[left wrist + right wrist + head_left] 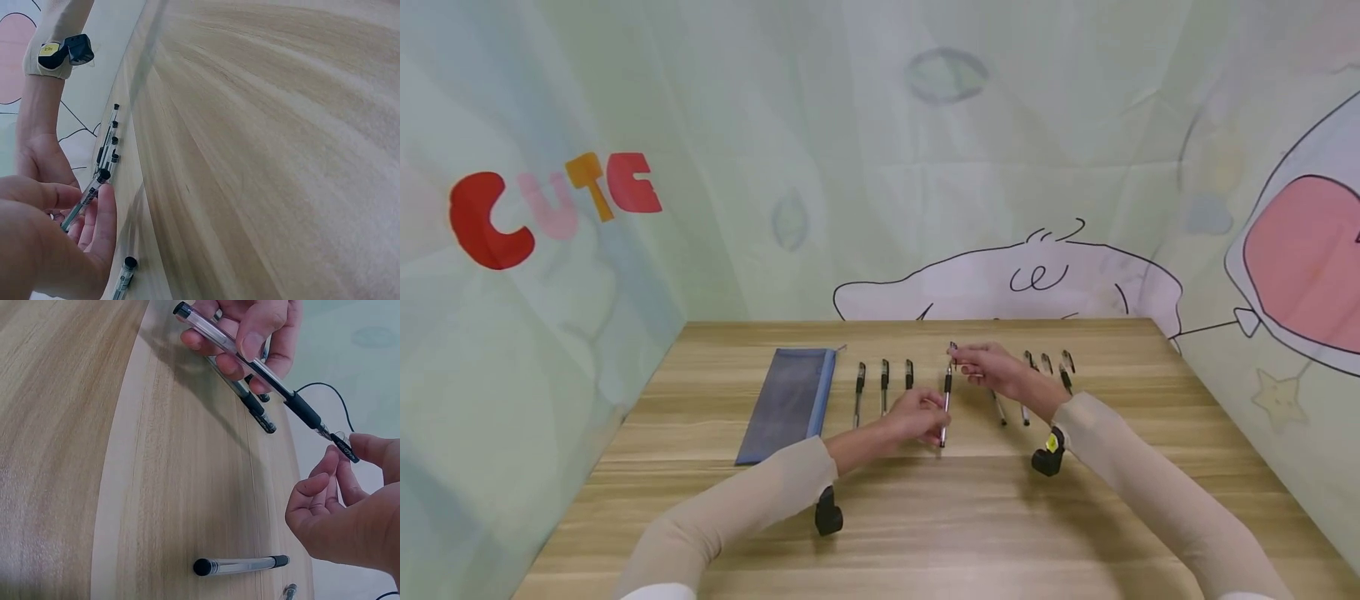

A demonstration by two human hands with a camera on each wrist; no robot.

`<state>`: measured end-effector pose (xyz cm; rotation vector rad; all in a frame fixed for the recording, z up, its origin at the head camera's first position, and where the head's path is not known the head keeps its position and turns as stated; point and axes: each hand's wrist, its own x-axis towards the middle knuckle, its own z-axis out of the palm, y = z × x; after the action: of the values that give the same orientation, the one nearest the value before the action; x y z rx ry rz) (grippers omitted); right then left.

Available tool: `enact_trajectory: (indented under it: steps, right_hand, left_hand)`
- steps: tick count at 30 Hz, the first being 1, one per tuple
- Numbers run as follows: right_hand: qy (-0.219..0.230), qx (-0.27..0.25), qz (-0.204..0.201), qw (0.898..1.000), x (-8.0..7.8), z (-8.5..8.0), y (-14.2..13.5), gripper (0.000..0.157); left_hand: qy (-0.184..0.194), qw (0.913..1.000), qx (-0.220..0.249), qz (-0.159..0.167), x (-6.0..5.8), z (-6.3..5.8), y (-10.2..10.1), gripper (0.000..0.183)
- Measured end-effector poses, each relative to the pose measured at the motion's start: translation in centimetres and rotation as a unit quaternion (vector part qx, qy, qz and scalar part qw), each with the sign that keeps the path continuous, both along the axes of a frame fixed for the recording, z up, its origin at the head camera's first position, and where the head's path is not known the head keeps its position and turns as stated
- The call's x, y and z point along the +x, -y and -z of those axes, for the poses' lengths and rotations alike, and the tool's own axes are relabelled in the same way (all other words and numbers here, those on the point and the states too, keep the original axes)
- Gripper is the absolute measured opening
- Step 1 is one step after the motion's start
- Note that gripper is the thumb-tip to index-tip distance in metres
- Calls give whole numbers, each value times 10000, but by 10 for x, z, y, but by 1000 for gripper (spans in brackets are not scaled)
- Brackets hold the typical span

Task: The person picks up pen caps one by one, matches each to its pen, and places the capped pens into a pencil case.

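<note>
Beige sleeves (760, 490) overhang a woodgrain table (940, 525) bearing pens (861, 382), cartoon walls (737, 208) behind.

The held pen (272, 380) is clear, glossy plastic with a matt, rubbery-looking black section; its cap (344, 448) is shiny plastic. The desk (925, 525) shows smooth wood grain with a soft sheen. The pouch (786, 400) is perhaps fine mesh. The sleeves (1150, 475) are matt cloth.
</note>
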<state>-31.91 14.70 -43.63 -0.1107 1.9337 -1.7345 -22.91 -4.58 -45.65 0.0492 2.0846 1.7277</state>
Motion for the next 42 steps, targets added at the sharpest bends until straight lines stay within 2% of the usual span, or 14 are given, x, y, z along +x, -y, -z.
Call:
enact_trajectory:
  steps: [8,14,25,33,38,42]
  right_hand:
    - [-79,81,145,9998,2,1,1,55]
    - [-41,206,103,9997,5,3,1,54]
    - [-15,242,200,9995,5,6,0,47]
    - [-132,636,534,9965,3,-1,19,42]
    - [-248,800,527,9951,7,-2,24,41]
    - [-506,901,440,9937,11,2,28,38]
  left_hand:
    - [-8,10000,1,4,-1,-1,-2,34]
    - [-66,9999,61,-146,-3,0,-3,32]
    - [34,9984,486,-299,-8,0,1,34]
    - [-93,9983,210,-540,-19,-4,8,27]
    - [-304,9980,-52,-557,-17,3,3,25]
    - [-262,9984,303,-399,-12,8,-4,22]
